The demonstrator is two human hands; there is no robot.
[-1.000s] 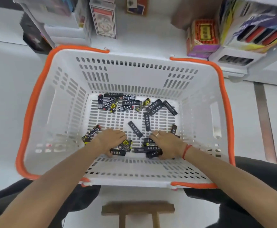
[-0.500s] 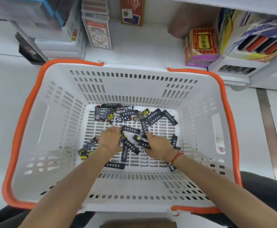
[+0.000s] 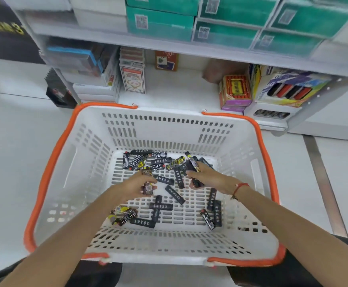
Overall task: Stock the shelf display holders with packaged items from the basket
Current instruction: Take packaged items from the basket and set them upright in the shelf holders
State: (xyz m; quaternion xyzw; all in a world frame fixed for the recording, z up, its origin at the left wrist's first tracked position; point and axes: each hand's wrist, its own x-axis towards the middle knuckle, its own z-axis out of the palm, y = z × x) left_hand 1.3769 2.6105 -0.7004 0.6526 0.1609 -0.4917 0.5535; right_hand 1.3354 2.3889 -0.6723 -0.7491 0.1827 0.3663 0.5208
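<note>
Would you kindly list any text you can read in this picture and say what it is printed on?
None reads with certainty.
Black box, upper left: gold print, blurred.
Dark packets in the basket: white characters, too small.
Teal cartons: square code labels, blurred.
Red box: yellow label, unreadable.

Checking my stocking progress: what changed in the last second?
Both hands rose off the pile: the left hand now grips small dark packets, the right hand grips several long black packets. The white slotted basket with orange handles stayed put, loose packets remaining inside.

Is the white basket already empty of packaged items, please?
No, many dark packaged items lie on the basket floor.
</note>
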